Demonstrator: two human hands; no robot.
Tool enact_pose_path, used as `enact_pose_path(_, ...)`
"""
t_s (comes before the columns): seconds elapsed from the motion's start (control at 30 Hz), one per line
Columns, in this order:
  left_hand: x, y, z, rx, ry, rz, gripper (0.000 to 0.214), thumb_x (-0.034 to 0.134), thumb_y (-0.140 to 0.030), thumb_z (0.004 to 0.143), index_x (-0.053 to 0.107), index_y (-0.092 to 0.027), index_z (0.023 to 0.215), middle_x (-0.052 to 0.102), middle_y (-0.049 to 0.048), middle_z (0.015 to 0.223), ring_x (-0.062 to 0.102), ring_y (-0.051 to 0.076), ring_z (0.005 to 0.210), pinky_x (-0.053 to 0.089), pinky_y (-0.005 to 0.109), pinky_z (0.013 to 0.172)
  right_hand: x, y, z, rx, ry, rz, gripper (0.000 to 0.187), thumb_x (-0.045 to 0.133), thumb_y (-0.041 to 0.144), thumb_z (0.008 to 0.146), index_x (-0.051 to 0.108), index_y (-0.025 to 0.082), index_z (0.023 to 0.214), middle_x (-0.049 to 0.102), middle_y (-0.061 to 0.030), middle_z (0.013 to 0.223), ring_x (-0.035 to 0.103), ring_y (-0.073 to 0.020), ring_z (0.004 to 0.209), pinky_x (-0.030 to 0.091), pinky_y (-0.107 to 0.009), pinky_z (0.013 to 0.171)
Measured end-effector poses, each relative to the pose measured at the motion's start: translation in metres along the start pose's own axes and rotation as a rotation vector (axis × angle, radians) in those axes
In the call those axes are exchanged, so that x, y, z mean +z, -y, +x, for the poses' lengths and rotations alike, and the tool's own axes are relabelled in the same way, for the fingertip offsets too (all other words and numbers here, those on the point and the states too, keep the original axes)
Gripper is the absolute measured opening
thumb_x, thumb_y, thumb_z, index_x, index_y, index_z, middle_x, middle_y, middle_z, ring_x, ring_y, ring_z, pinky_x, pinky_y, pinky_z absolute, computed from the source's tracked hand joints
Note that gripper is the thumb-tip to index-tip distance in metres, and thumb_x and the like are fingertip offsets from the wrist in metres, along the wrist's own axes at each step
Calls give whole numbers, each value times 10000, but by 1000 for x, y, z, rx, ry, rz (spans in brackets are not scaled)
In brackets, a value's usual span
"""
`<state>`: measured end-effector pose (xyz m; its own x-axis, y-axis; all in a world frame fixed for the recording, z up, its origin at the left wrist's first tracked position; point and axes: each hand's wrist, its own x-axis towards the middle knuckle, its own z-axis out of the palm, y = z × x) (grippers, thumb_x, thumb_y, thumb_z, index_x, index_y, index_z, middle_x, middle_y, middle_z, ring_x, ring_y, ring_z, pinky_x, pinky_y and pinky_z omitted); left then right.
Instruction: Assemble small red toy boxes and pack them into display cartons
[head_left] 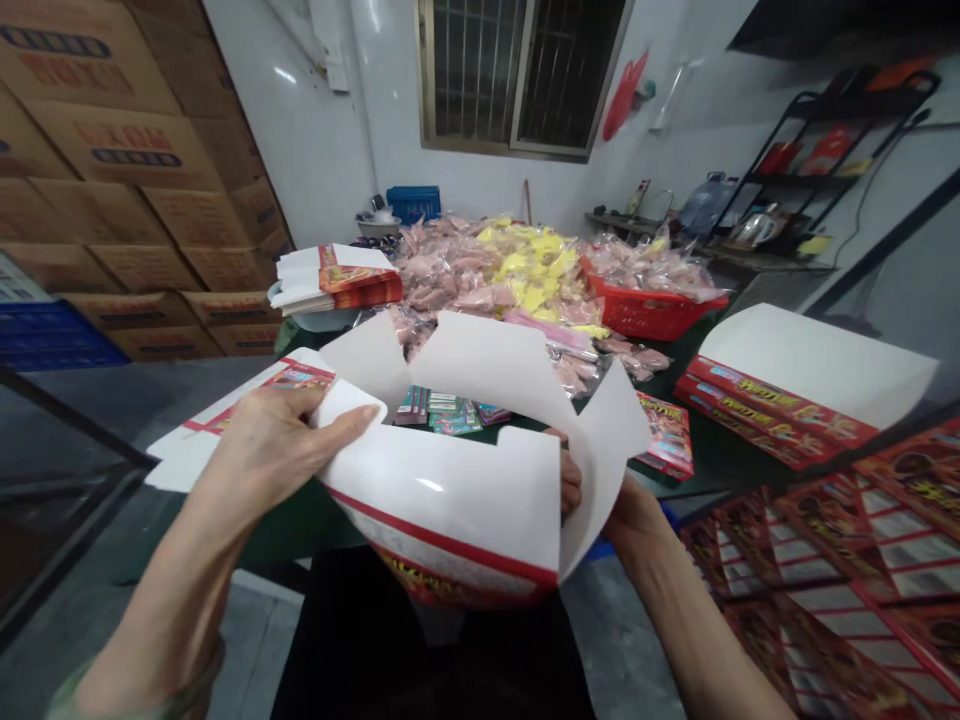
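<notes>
A half-folded white cardboard box [465, 480] with red printed edges is held up in front of me, its flaps standing open. My left hand [277, 440] grips its left side, thumb pressed on the inner wall and fingers behind. My right hand [622, 510] is closed on the right side, mostly hidden behind a flap; only fingertips and the wrist show. Small colourful packets [442, 410] lie on the table just beyond the box.
A heap of pink and yellow bagged goods [495, 270] covers the table, with a red basket [645, 310] at right. Flat box blanks lie at left [337, 280], right [795, 380] and lower right [847, 560]. Cartons [127, 170] are stacked at left.
</notes>
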<state>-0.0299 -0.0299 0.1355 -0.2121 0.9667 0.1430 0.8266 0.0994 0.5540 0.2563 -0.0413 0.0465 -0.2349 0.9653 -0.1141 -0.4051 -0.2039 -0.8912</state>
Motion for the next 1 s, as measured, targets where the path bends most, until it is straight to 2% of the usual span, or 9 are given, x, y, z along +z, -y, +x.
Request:
enact_pose_path(0.07, -1, 0, -3, 8, -23, 79, 394, 574, -537, 633, 615, -149, 578, 495, -18, 459, 440, 124, 466, 289, 230, 469, -1, -2, -1, 26, -14, 82, 440, 719, 547, 579, 615, 232, 869, 385, 78, 547, 318, -60, 431, 286, -218, 449)
enact_pose_path(0.17, 5, -4, -11, 136, -99, 188, 412, 536, -574, 649, 502, -184, 520, 444, -19, 468, 412, 127, 482, 269, 245, 501, 1, -2, -2, 96, -75, 37, 413, 795, 403, 528, 626, 221, 857, 425, 73, 535, 362, -69, 441, 305, -214, 454)
enact_pose_path(0.33, 16, -9, -21, 218, -235, 232, 428, 499, -565, 697, 351, -212, 507, 348, -40, 474, 323, 111, 458, 240, 249, 506, -10, -8, -7, 37, -94, 31, 414, 770, 411, 601, 612, 236, 940, 610, 22, 697, 551, -134, 591, 425, -249, 558)
enact_pose_path(0.53, 20, -9, -20, 265, -172, 413, 398, 471, -572, 762, 489, -205, 607, 543, 35, 588, 526, 205, 593, 330, 291, 572, -20, -10, -14, 71, -29, -37, 536, 710, 558, 622, 610, 253, 1052, 675, -34, 941, 622, -231, 860, 461, -374, 804)
enact_pose_path(0.67, 30, -11, -17, 344, -226, 430, 437, 511, -530, 765, 625, -147, 942, 629, 99, 742, 593, 287, 742, 418, 387, 703, -16, -3, -18, 135, -38, -70, 661, 719, 533, 628, 523, 264, 1199, 673, -46, 988, 612, -249, 961, 443, -390, 858)
enact_pose_path(0.77, 40, -10, -18, 404, -392, 302, 599, 622, -464, 694, 550, -156, 1203, 554, 184, 1126, 517, 369, 1051, 405, 493, 869, -11, -3, -21, 169, 5, -124, 669, 722, 449, 654, 482, 270, 1252, 663, -44, 1010, 602, -248, 989, 433, -386, 876)
enact_pose_path(0.83, 43, -7, -20, 387, -397, 96, 745, 696, -440, 627, 473, -186, 1291, 424, 190, 1303, 432, 394, 1174, 384, 521, 936, -8, -5, -21, 185, 6, -170, 666, 714, 404, 671, 462, 269, 1272, 658, -42, 1022, 596, -247, 999, 426, -386, 890)
enact_pose_path(0.9, 42, -3, -24, 295, -249, -213, 897, 738, -430, 594, 337, -235, 1373, 456, 155, 1283, 492, 354, 1133, 445, 492, 901, -4, -6, -20, 195, -10, -217, 701, 732, 371, 648, 447, 258, 1278, 647, -45, 1063, 577, -251, 1032, 420, -383, 905)
enact_pose_path(1.0, 36, 4, -30, 128, -47, -545, 1088, 798, -400, 542, 152, -338, 1415, 548, 89, 1179, 605, 280, 960, 545, 391, 714, 3, -6, -17, 192, -50, -279, 735, 752, 348, 610, 435, 234, 1263, 607, -59, 1161, 549, -252, 1071, 423, -372, 908)
